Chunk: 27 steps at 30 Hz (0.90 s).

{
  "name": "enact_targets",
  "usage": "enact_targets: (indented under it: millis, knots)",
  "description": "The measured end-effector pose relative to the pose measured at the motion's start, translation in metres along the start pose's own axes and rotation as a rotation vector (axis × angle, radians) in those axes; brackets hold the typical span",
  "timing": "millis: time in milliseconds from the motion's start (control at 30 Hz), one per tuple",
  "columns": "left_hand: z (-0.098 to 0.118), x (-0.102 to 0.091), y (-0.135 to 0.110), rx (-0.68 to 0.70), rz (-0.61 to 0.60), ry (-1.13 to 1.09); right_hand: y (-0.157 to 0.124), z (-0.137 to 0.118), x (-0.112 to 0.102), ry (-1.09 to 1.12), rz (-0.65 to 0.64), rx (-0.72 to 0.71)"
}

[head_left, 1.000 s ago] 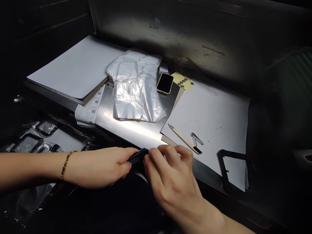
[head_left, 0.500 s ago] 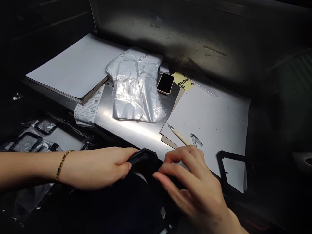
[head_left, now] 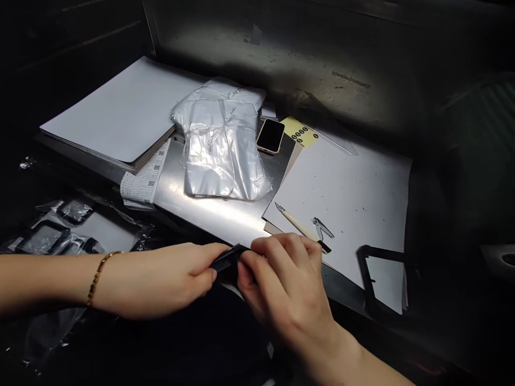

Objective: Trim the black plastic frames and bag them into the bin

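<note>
My left hand (head_left: 161, 279), with a beaded bracelet at its wrist, grips a black plastic frame (head_left: 227, 257) in front of the table edge. Bent fingers of my right hand (head_left: 285, 284) close on the other end of this frame and hide much of it. Just beyond my right hand, a craft knife (head_left: 296, 221) with a pale handle lies on a white sheet (head_left: 346, 187). Beside it are nail clippers (head_left: 323, 229). Another black frame (head_left: 365, 273) rests on the sheet's near right corner. Small dark bits are scattered over the sheet.
Bundled clear plastic bags (head_left: 221, 150) lie mid-table, left of a phone (head_left: 271, 135) and a yellow sticker sheet (head_left: 300, 131). A stack of white boards (head_left: 116, 112) and printed labels (head_left: 140, 185) are farther left. Bagged black frames (head_left: 48, 236) sit low at left. A metal wall (head_left: 281, 48) stands behind.
My right hand has moved left and its fingers have closed on the black frame, covering its right part. My left hand keeps its grip. The view has shifted slightly.
</note>
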<state>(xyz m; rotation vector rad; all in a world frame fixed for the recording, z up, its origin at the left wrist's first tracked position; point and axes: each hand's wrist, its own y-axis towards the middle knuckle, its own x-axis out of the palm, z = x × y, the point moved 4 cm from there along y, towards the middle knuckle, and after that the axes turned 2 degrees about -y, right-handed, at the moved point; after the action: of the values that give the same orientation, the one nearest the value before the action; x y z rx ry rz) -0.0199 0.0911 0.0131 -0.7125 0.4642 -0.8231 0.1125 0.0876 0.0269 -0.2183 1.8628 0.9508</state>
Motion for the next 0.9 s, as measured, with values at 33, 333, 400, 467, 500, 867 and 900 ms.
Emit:
enact_targets:
  millis: [33,333,400,467,500,867,900]
  knots:
    - [0.003,-0.001,0.000,0.031,0.005,0.026,-0.001,0.003,-0.001,0.056,0.017,0.026]
    - [-0.009,-0.004,0.005,-0.160,-0.049,-0.059,-0.031,0.099,0.012,0.096,-0.029,0.342]
    - [-0.009,-0.005,0.003,-0.188,-0.061,-0.067,-0.046,0.127,0.023,-0.022,-0.079,0.405]
    - [-0.007,-0.005,0.002,-0.218,-0.065,-0.068,-0.063,0.149,0.036,-0.120,-0.158,0.452]
    - [-0.005,-0.005,0.002,-0.223,-0.070,-0.071,-0.071,0.157,0.042,-0.159,-0.200,0.470]
    - [-0.017,-0.003,0.000,-0.201,-0.017,-0.070,-0.069,0.155,0.047,-0.203,-0.240,0.546]
    - [-0.016,-0.004,-0.001,-0.203,-0.012,-0.060,-0.062,0.143,0.034,-0.172,-0.214,0.526]
